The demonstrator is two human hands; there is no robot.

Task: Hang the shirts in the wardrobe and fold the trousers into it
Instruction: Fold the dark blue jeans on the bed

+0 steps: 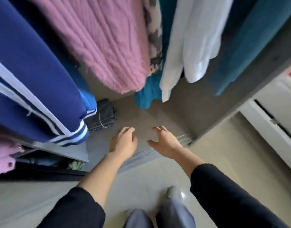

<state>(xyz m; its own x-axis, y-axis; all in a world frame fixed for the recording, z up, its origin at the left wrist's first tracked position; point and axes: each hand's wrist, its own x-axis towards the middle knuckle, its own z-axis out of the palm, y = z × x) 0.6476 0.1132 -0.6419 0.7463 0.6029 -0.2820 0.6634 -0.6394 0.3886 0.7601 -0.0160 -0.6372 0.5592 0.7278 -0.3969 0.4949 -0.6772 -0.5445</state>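
I look down into an open wardrobe. Hanging clothes fill the top: a navy jacket with white stripes (31, 83), a pink ribbed top (102, 46), a teal garment (146, 94), a white shirt (189, 51) and a teal one (250, 51). Folded dark trousers (102, 116) lie on the grey wardrobe floor (158, 116) at the left. My left hand (124, 140) and my right hand (164, 140) hover side by side over the floor's front edge, fingers relaxed, holding nothing, to the right of the trousers.
A sliding-door track (141, 155) runs along the wardrobe's front. A shelf compartment at lower left holds pink clothing (3, 158) and dark items. The wardrobe's dark side panel (260, 79) stands at right, with white furniture (273, 116) beyond. My legs and a shoe (172, 193) stand on beige tiles.
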